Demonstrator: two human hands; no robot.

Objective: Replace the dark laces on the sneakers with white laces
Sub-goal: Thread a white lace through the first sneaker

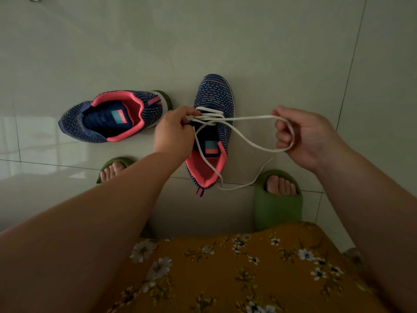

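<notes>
On the tiled floor point(248, 53) the unlaced sneaker point(112, 116) lies on its side to the left. Your left hand point(174, 129) pinches the white lace point(239, 128) at the eyelets of the upright sneaker point(214, 96) between your feet. Your right hand point(302, 136) curls round the lace's loop, held off to the right; its loose end trails by your green slipper point(278, 208).
</notes>
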